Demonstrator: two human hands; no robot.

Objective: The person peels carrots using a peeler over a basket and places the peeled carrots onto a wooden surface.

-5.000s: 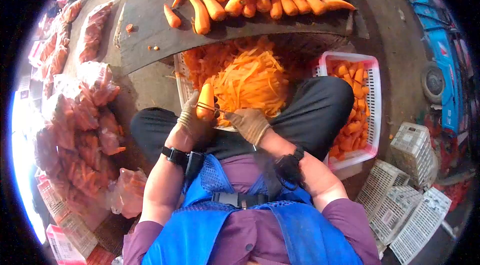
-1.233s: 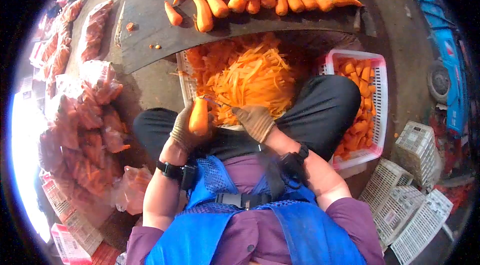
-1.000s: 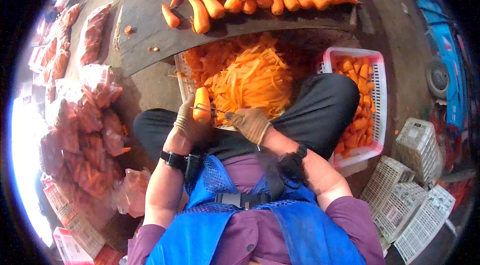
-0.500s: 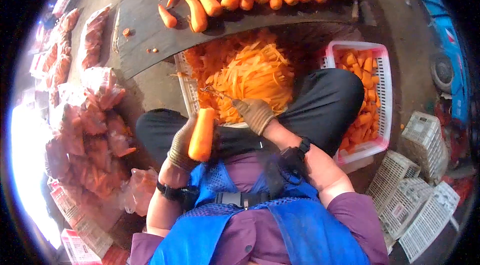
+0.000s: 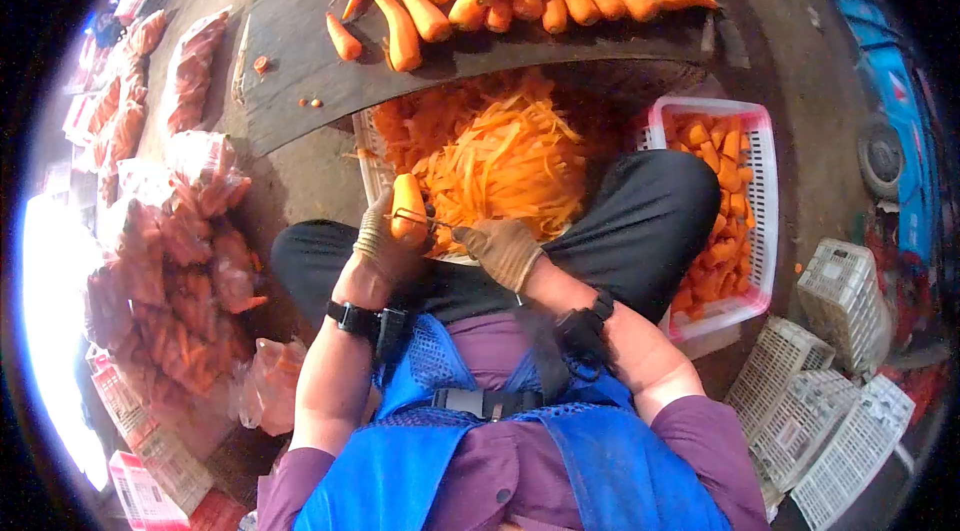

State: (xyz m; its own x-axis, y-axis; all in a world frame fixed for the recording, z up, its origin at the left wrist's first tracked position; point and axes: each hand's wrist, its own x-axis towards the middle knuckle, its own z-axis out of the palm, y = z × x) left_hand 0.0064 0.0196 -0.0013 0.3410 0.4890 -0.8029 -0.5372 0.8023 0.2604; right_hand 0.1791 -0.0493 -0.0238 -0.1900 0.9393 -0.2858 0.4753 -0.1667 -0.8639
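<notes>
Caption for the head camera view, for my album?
Gloved left hand steadies a carrot against the peeler in the right.

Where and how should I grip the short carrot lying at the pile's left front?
Take the short carrot around its thicker near end, probably from the front left: it lies flat, tapering away from you, with bare board on that side.

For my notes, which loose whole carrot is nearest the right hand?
The carrot in the left hand; the other loose whole carrots lie on the dark mat.
</notes>
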